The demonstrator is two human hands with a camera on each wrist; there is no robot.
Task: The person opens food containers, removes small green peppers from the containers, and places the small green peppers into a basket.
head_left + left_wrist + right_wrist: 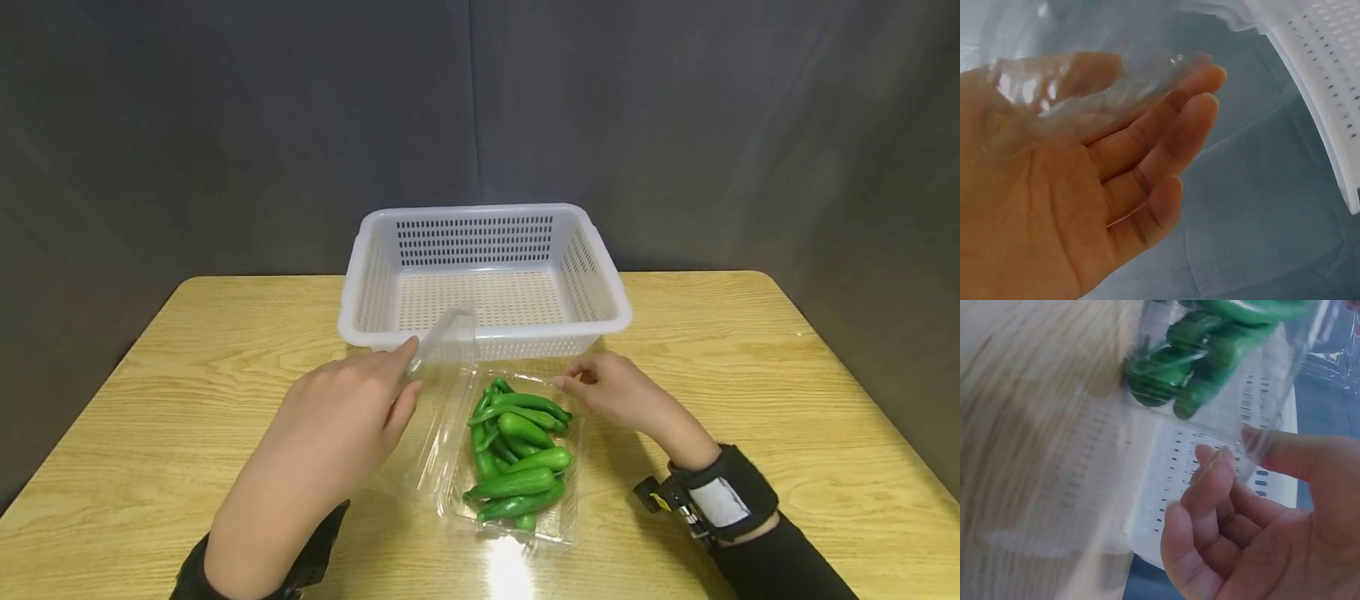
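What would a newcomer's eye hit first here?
Probably the bright green chili peppers, heaped in an open clear plastic clamshell near the middle of the wooden table. Next, the large white perforated basket just beyond it. Then the two hands: the left hand holds the raised clear lid on the left, and the right hand pinches the clamshell's far right corner.

You face dark grey cloth (637, 125) — seamed near the middle — behind a wooden table (187, 375), glare (509, 571) shining near you.
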